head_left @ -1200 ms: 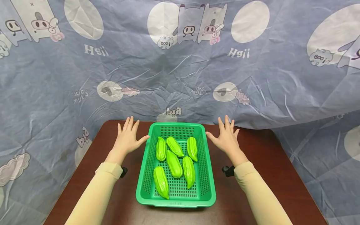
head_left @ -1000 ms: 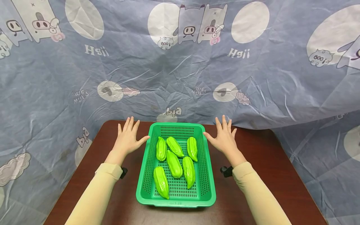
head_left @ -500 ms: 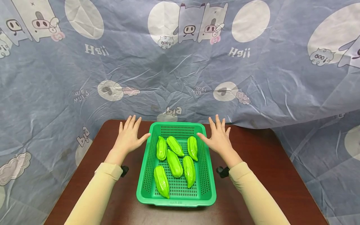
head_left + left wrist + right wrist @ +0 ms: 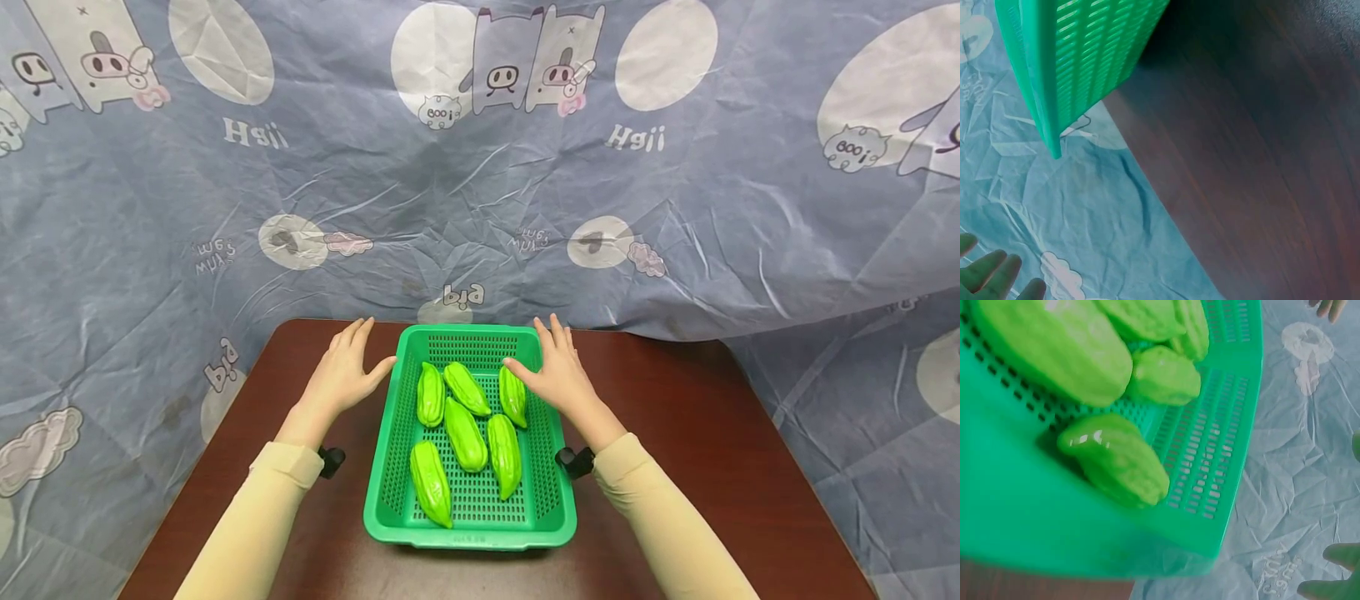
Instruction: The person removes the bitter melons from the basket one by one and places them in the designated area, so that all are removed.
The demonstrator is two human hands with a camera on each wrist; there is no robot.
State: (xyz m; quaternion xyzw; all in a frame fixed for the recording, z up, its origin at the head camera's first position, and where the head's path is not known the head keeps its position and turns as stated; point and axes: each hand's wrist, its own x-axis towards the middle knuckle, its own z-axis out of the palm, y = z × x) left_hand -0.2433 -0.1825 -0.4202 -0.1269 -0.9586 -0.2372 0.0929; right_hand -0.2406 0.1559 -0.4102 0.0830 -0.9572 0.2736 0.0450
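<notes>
In the head view a green plastic basket [image 4: 468,536] sits on the table with several light-green, ridged bitter melons [image 4: 467,435] lying in it. My left hand [image 4: 336,379] hovers beside the basket's left rim, fingers extended and thumb apart, holding nothing. Over the far right corner is my right hand [image 4: 558,377], its thumb above the far-right bitter melon [image 4: 513,400] and hiding that melon's upper end. Nothing is in that hand. Up close, the right wrist view shows a bumpy bitter melon [image 4: 1116,459] by the basket wall.
A dark red-brown table [image 4: 667,433] extends to both sides of the basket. Behind it hangs a grey-blue printed cloth [image 4: 450,183], which also covers the sides. Each wrist wears a small black device, such as the right wrist's device [image 4: 575,462].
My right hand has moved left, from outside the basket's right rim to over its far right corner. My left hand has stayed nearly in place, its fingers bending slightly. The bitter melons lie as before.
</notes>
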